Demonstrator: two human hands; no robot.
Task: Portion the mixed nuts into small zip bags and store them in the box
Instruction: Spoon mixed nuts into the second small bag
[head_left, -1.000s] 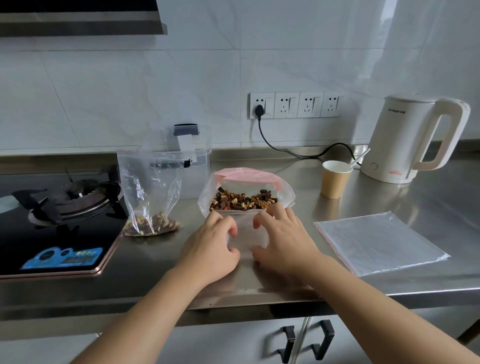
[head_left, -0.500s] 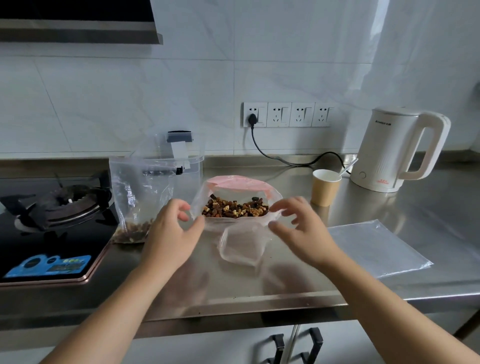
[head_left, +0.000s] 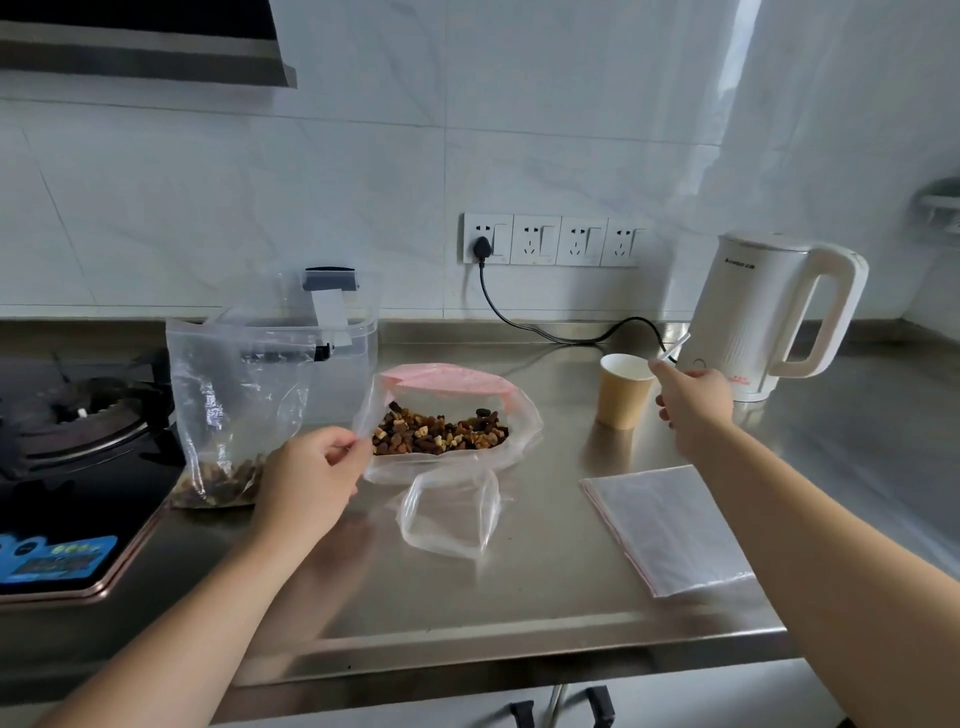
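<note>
Sitting near the middle of the steel counter (head_left: 519, 597), the large bag of mixed nuts (head_left: 447, 431) gapes open, its pink-edged mouth folded back and the nuts heaped inside. The left hand (head_left: 306, 483) pinches the left edge of that bag's mouth between thumb and fingers. Just in front of the big bag lies a small empty zip bag (head_left: 449, 512), its mouth standing open and touching the big bag's front. To the left of the big bag stands another clear zip bag (head_left: 234, 410) with a shallow layer of nuts at its bottom, and behind that a clear plastic box (head_left: 353, 353) with a grey latch. To the right of the big bag stands a paper cup (head_left: 621, 389); the right hand (head_left: 693, 402) beside it pinches a thin white stick-like handle (head_left: 675, 347), whose lower end is hidden. Further right stands a white electric kettle (head_left: 769, 317). A flat stack of empty zip bags (head_left: 670, 530) lies in front of the cup.
</note>
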